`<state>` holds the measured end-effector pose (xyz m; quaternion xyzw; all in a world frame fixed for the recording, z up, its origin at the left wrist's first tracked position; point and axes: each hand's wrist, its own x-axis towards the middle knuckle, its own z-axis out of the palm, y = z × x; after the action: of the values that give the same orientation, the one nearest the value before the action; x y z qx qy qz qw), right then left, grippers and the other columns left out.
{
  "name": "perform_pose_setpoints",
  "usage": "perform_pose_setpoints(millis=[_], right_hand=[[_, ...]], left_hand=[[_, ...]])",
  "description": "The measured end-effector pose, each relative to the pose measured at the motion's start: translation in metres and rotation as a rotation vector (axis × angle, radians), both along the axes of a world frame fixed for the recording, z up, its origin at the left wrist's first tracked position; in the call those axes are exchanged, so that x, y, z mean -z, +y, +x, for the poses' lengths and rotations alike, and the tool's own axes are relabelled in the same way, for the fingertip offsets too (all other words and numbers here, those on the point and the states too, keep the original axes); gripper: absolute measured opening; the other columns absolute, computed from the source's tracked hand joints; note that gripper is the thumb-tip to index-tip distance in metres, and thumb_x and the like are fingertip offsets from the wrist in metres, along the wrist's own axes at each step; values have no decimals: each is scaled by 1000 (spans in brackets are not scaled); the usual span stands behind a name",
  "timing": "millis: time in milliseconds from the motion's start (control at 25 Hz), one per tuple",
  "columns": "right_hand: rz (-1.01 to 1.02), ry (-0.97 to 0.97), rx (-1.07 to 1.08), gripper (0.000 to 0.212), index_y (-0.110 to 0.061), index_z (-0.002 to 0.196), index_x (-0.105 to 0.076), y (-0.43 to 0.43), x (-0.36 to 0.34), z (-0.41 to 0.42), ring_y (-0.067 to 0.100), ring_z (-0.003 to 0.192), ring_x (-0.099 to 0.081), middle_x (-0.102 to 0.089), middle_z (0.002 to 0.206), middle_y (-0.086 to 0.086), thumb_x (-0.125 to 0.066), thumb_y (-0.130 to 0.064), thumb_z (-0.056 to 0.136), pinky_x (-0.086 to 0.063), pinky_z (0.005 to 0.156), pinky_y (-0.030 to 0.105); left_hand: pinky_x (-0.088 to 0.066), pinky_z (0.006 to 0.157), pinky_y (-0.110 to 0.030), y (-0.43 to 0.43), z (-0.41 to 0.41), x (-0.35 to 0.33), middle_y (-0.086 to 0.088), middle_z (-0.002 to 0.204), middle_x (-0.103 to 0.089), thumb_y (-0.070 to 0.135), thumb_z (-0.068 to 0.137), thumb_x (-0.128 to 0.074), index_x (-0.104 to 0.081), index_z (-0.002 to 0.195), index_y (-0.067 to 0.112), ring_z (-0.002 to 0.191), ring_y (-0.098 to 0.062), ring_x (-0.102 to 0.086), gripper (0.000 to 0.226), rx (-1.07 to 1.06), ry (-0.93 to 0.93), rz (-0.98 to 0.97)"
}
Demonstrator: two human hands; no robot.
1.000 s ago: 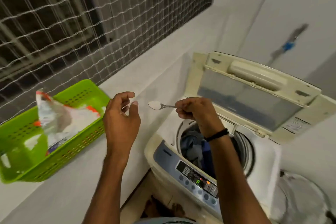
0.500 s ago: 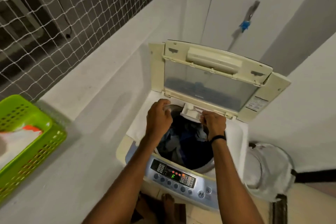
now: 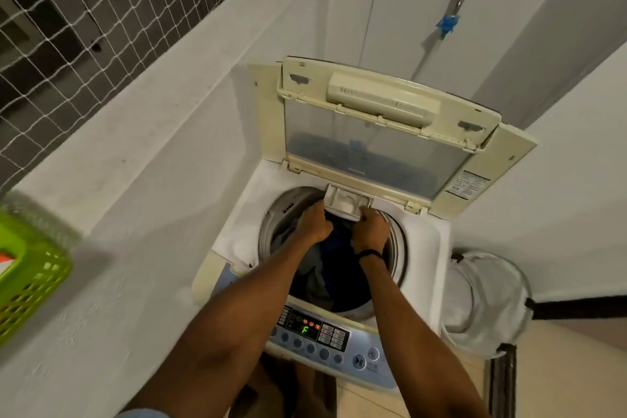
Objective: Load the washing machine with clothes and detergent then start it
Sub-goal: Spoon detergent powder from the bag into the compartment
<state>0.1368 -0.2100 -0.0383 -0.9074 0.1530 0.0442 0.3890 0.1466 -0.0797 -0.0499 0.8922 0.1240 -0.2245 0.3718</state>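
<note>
top-load washer [image 3: 424, 248] stands w/ its lid [image 3: 376, 146] up, leaning back toward the wall. at the back rim of the drum the small detergent drawer [image 3: 347, 202] is pulled out. both hands are on the drawer's front edge. left hand [image 3: 314, 220] has fingers curled round the left corner & right hand [image 3: 371, 231] has fingers curled over the right end, so both grip it, forearms reaching across the drum opening. clothes [image 3: 325, 268], dark blue & grey, lie in the drum right under the hands. black wristband [image 3: 369, 253] on the right wrist. control panel [image 3: 315, 332] at the front shows a green "f" & red lights. green basket [image 3: 34, 275] sits on the white ledge [image 3: 135, 197] at far left, well apart from the washer. white mesh hamper [image 3: 488, 299] is on the floor just beside the washer's right side. net [image 3: 84, 10] covers the opening top left. tap [image 3: 449, 22] w/ a blue part is on the wall behind.
</note>
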Motion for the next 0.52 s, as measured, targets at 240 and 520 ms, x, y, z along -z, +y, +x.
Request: perform_pose_setpoints(millis=[240,520], right_hand=[[-140,-105,-125,43,-2,123,-64,2,15,-8,32,110,-64,-69,117,18,-51,12,85,-49,95,34],[75,-102,203,24,-7,104,-74,-2,7,1,31,93,-68,-74,99,15,-60,-5,85,-48,82,26]], left_hand=[[-44,106,-44,-2,7,20,-20,144,-47,10,90,-51,-28,151,9,129,-38,-49,65,70,45,15],[-36,113,-40,14,1,6,-14,151,-44,9,95,-53,-35,150,9,139,-32,-42,58,-173,-87,-118]])
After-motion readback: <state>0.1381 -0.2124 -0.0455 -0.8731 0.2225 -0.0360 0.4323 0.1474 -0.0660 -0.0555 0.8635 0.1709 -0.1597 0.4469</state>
